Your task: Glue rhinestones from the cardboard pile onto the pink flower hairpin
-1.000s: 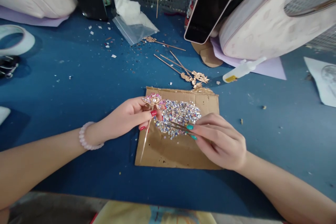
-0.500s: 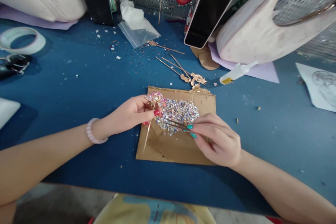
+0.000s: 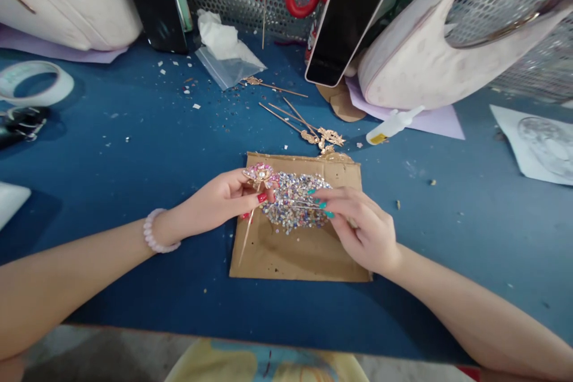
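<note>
Between the thumb and fingers of my left hand (image 3: 228,194) is a hairpin (image 3: 262,173), its head covered in pink stones around a pearl-like bead. Its thin metal stem slants down over a piece of cardboard (image 3: 295,256). My right hand (image 3: 364,224) is closed on a pair of tweezers (image 3: 304,203), whose tips point left over a heap of small glittering rhinestones (image 3: 295,218) on the cardboard. Whether a stone sits between the tips is too small to tell.
Several gold hairpins (image 3: 308,128) lie behind the cardboard, near a glue bottle (image 3: 387,128). A phone (image 3: 344,30) leans upright at the back beside a pale handbag (image 3: 412,71). A tape roll (image 3: 36,83) and a plastic bag (image 3: 230,65) lie further left.
My right hand has moved slightly up and left with the tweezers, its fingers more spread along them. My left hand still holds the hairpin. The whole view has shifted a little.
</note>
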Demonstrator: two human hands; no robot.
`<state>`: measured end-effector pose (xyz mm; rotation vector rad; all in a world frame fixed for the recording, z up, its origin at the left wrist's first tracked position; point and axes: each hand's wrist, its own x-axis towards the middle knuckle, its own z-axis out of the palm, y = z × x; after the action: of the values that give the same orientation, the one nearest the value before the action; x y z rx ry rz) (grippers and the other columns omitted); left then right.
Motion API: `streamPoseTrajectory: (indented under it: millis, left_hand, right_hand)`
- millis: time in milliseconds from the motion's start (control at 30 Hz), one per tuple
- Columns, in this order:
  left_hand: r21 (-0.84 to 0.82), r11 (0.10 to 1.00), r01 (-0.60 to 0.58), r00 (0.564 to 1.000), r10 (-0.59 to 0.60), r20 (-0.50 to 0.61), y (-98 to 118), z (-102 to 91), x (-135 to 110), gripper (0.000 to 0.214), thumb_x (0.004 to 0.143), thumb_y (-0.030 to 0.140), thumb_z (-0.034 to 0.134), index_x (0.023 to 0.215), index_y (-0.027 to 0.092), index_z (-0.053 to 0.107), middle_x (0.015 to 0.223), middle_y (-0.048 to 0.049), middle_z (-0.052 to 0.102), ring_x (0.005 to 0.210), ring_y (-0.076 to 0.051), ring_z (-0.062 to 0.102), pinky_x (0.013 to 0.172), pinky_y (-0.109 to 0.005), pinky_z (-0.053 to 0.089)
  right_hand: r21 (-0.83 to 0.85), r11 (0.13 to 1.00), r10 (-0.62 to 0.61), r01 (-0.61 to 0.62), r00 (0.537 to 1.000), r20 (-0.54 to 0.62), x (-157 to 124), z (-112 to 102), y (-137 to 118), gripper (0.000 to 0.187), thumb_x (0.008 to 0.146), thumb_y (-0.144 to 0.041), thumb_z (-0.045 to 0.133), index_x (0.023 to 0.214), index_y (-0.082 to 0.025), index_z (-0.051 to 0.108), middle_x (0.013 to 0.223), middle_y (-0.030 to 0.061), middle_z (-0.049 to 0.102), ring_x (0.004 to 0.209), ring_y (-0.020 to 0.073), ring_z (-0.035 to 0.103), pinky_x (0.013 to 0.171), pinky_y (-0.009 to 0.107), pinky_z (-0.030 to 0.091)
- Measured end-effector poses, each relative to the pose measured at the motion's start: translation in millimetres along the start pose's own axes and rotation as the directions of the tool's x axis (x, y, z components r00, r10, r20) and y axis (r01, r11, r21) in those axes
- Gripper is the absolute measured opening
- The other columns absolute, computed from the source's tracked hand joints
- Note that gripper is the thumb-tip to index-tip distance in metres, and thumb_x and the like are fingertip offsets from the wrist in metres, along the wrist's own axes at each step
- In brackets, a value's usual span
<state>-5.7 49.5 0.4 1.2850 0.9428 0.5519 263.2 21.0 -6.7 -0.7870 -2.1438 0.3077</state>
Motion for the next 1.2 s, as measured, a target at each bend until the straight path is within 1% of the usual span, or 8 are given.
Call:
streamPoseTrajectory:
  millis: [133, 267, 400, 533, 633, 733, 933, 1200]
  left_hand:
    - [0.001, 1.0, -0.017, 1.0, 0.017, 0.013, 1.1, -0.6, 0.2, 0.013, 0.085, 0.025, 0.065, 0.095, 0.017, 0.064, 0.075, 0.0036, 0.055, 0.059, -0.01, 0.045, 0.053, -0.021, 0.042]
    - [-0.031, 0.999, -0.008, 1.0, 0.008, 0.0, -2.3, -2.0, -0.7, 0.011, 0.087, 0.022, 0.062, 0.096, 0.017, 0.063, 0.076, 0.0035, 0.057, 0.059, -0.009, 0.047, 0.053, -0.02, 0.043]
    - [-0.057, 0.998, -0.004, 1.0, 0.005, 0.01, -7.8, -3.9, -1.9, 0.007, 0.091, 0.018, 0.059, 0.098, 0.018, 0.062, 0.083, 0.003, 0.061, 0.058, -0.007, 0.048, 0.054, -0.019, 0.043]
    - [-0.093, 0.996, 0.019, 1.0, -0.019, 0.004, -10.2, -5.0, -2.9, 0.003, 0.094, 0.019, 0.06, 0.096, 0.019, 0.062, 0.087, 0.003, 0.061, 0.058, -0.006, 0.049, 0.054, -0.017, 0.042]
    - [-0.12, 0.992, 0.033, 0.999, -0.032, 0.014, -10.8, -5.7, -4.2, 0.003, 0.096, 0.021, 0.061, 0.097, 0.019, 0.063, 0.093, 0.0018, 0.062, 0.06, -0.005, 0.05, 0.054, -0.017, 0.043]
    - [-0.123, 0.992, 0.037, 0.999, -0.032, 0.038, -11.4, -7.0, -5.9, 0.006, 0.099, 0.021, 0.059, 0.099, 0.02, 0.064, 0.095, 0.0021, 0.061, 0.062, -0.004, 0.05, 0.057, -0.016, 0.044]
    - [-0.128, 0.991, 0.034, 0.997, -0.026, 0.07, -10.6, -9.3, -8.2, 0.007, 0.101, 0.02, 0.057, 0.101, 0.021, 0.064, 0.096, 0.0024, 0.061, 0.063, -0.004, 0.051, 0.057, -0.015, 0.044]
    - [-0.103, 0.994, 0.029, 0.997, -0.021, 0.076, -9.0, -8.4, -7.2, 0.01, 0.101, 0.018, 0.056, 0.099, 0.023, 0.065, 0.096, 0.0039, 0.059, 0.062, -0.004, 0.05, 0.058, -0.013, 0.046]
  right_hand:
    - [0.012, 0.998, 0.07, -0.07, 0.997, -0.014, -0.7, 0.7, 0.5, 0.026, 0.09, 0.002, 0.05, 0.101, -0.019, 0.059, 0.103, 0.0094, 0.079, 0.1, 0.0177, 0.077, 0.083, 0.033, 0.065]
    - [0.012, 0.987, 0.163, -0.162, 0.986, -0.043, -2.8, 2.5, 0.4, 0.022, 0.092, -0.001, 0.055, 0.103, -0.02, 0.062, 0.093, 0.0043, 0.08, 0.087, 0.013, 0.078, 0.076, 0.023, 0.065]
    - [-0.014, 0.96, 0.28, -0.281, 0.958, -0.06, -1.9, 2.2, -0.4, 0.022, 0.094, -0.007, 0.057, 0.106, -0.021, 0.066, 0.094, 0.0022, 0.081, 0.082, 0.0134, 0.079, 0.075, 0.022, 0.067]
    - [-0.028, 0.977, 0.207, -0.209, 0.976, -0.065, 3.1, -1.7, 0.8, 0.025, 0.092, -0.003, 0.057, 0.101, -0.024, 0.067, 0.087, -0.0007, 0.08, 0.078, 0.0133, 0.079, 0.072, 0.022, 0.066]
    - [-0.018, 0.99, 0.142, -0.143, 0.989, -0.051, 5.5, -4.0, 2.5, 0.023, 0.091, -0.002, 0.057, 0.097, -0.022, 0.066, 0.085, 0.0026, 0.079, 0.078, 0.0149, 0.078, 0.071, 0.026, 0.067]
    - [-0.018, 0.99, 0.141, -0.141, 0.989, -0.042, 5.1, -4.5, 2.1, 0.022, 0.091, 0.0, 0.057, 0.096, -0.021, 0.064, 0.09, 0.0047, 0.08, 0.084, 0.0161, 0.079, 0.074, 0.026, 0.068]
    - [-0.053, 0.986, 0.158, -0.159, 0.987, -0.032, 2.6, -5.4, -1.6, 0.026, 0.092, 0.003, 0.053, 0.095, -0.022, 0.062, 0.088, 0.0023, 0.082, 0.086, 0.0135, 0.08, 0.076, 0.017, 0.067]
    - [0.0, 0.993, 0.119, -0.119, 0.993, -0.003, 2.2, -7.9, -2.7, 0.03, 0.091, 0.006, 0.051, 0.096, -0.021, 0.061, 0.089, 0.0037, 0.081, 0.089, 0.0134, 0.08, 0.08, 0.017, 0.067]
